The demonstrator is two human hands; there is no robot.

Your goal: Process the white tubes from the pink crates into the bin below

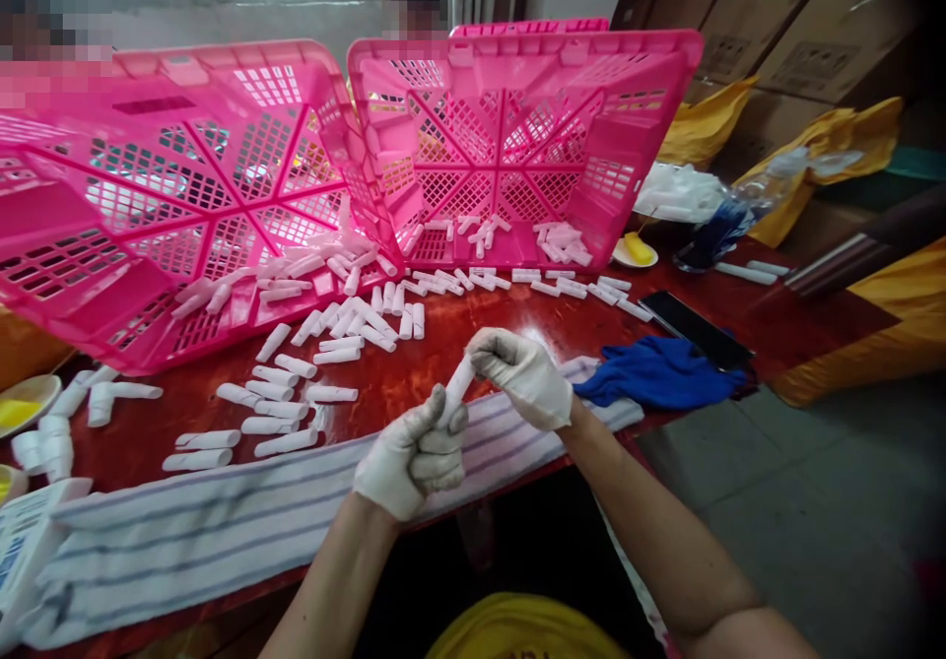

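Both my hands wear whitish gloves and hold one white tube (459, 383) between them, above a striped towel (243, 511) along the table's near edge. My left hand (414, 454) is curled in a fist around the tube's lower end. My right hand (523, 373) pinches its upper end. Several more white tubes (277, 393) lie loose on the red table (414, 368) beyond my hands.
Two pink plastic crates (184, 186) (517, 137) lie tipped on their sides at the back, tubes spilling out. A blue cloth (657, 373) and a dark phone (695, 329) lie right. Yellow dishes (636, 250), yellow bags and cardboard boxes (805, 29) stand further right. Other people sit behind the crates.
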